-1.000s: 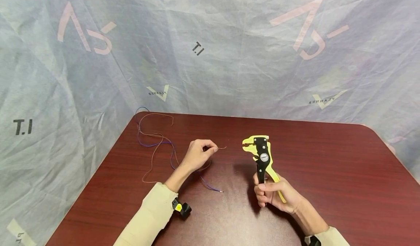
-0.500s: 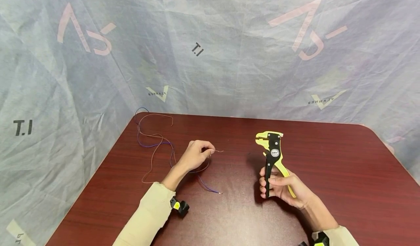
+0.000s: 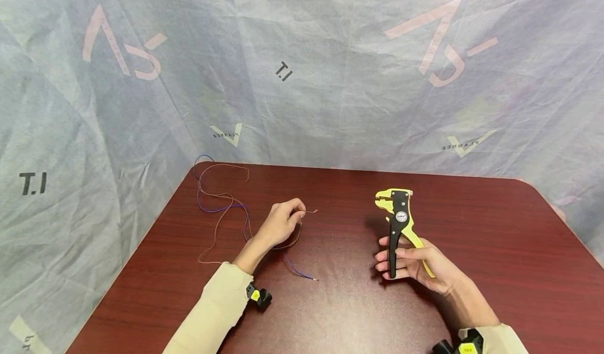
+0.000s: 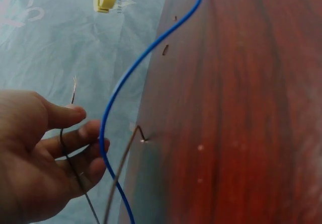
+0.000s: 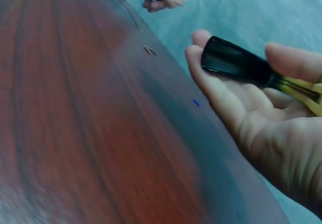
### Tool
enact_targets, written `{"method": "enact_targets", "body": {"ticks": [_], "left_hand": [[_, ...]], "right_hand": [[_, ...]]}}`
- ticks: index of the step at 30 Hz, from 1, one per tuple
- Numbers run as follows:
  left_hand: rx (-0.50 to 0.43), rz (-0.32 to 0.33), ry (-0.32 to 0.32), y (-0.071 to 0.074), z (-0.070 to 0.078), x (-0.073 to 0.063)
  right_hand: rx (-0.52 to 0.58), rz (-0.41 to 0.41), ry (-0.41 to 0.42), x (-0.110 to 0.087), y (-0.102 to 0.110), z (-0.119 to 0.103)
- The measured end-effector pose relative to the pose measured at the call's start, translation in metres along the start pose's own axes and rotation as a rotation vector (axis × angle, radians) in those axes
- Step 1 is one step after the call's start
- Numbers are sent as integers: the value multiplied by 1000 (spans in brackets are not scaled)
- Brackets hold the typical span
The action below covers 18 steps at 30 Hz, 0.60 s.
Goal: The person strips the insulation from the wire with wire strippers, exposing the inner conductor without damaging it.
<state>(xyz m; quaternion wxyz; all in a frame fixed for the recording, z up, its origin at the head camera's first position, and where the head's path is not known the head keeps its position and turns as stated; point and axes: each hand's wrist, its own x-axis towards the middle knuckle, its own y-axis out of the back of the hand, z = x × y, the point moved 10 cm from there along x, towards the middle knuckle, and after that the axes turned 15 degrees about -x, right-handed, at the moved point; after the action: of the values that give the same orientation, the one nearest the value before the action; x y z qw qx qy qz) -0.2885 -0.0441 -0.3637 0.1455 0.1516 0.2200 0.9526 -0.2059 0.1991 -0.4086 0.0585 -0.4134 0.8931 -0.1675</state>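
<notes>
Between thumb and fingertips, my left hand (image 3: 279, 223) pinches a thin brown wire (image 3: 310, 211) close to its end. Bare copper strands (image 4: 75, 87) fan out past the thumb in the left wrist view. My right hand (image 3: 436, 270) holds a yellow and black wire stripper (image 3: 400, 212) upright by its handles, well to the right of the wire. Its fingers lie loosely along the black handle (image 5: 236, 65), with the thumb on the near side. A blue wire (image 4: 116, 90) passes beside the left fingers; its stripped end lies on the table near the left wrist.
More brown and blue wire (image 3: 222, 208) loops over the left side of the dark red table (image 3: 349, 312). Small brown offcuts (image 5: 150, 51) and one blue offcut (image 5: 196, 102) lie on the tabletop. A grey printed cloth (image 3: 330, 107) hangs behind the table.
My right hand has moved right with the wire stripper, away from the left hand, and its fingers have loosened. The left hand has stayed nearly in place, with the wire end shifted slightly left.
</notes>
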Motion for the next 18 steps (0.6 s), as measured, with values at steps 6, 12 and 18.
{"method": "enact_targets", "body": {"ticks": [6, 12, 18], "left_hand": [[107, -28, -19, -8, -2, -1], [210, -72, -11, -15, -1, -2], [308, -138, 1, -21, 1, -5]], "right_hand": [[-33, 64, -57, -6, 14, 6], [-95, 120, -94, -8, 22, 9], [-140, 156, -118, -11, 27, 10]]}}
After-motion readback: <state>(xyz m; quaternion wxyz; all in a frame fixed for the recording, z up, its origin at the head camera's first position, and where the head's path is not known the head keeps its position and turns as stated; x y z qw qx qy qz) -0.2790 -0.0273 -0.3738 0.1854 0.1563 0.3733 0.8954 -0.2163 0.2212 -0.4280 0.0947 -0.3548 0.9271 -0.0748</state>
